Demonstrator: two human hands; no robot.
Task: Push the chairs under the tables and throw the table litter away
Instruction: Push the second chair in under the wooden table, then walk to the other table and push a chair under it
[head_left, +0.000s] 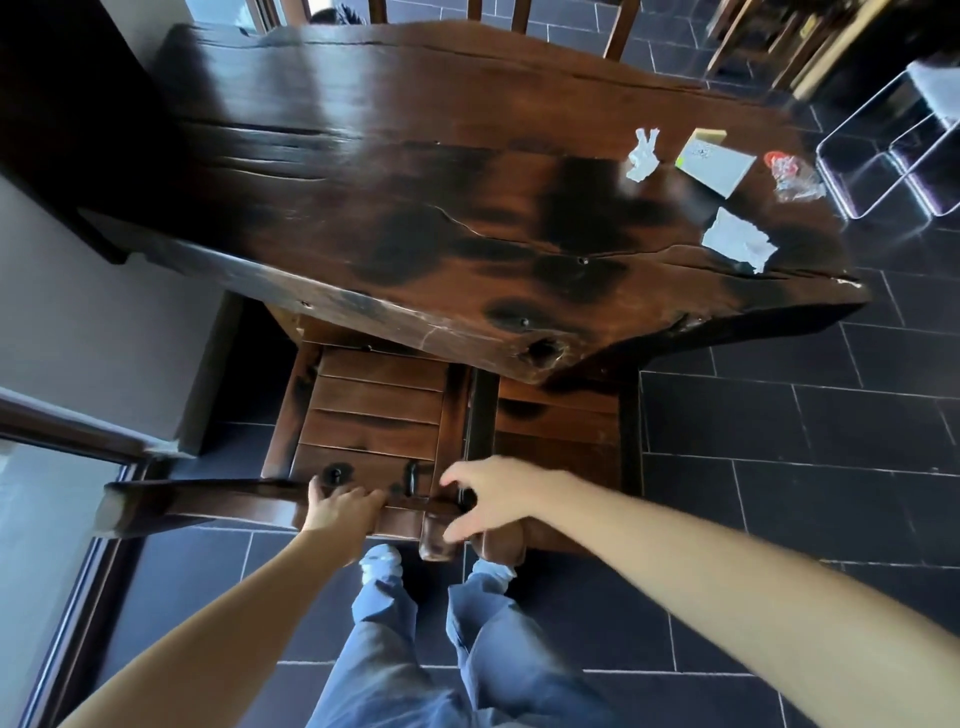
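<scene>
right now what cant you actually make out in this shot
Head view only:
- Front of the chair seat: hidden under the table.
- Right hand grip: motion blur, closure unclear.
- Print on the card: too small.
- Clear wrapper contents: blurred.
- Far chair: cut off by the top edge.
- Metal frame: cut by the right edge.

Two chairs (374, 410) sit side by side, partly tucked under the desk's (363, 208) near edge. All the litter's up at the far right corner: crumpled tissue (642, 155), box (714, 160), wrapper (795, 176), napkin (740, 241).
</scene>
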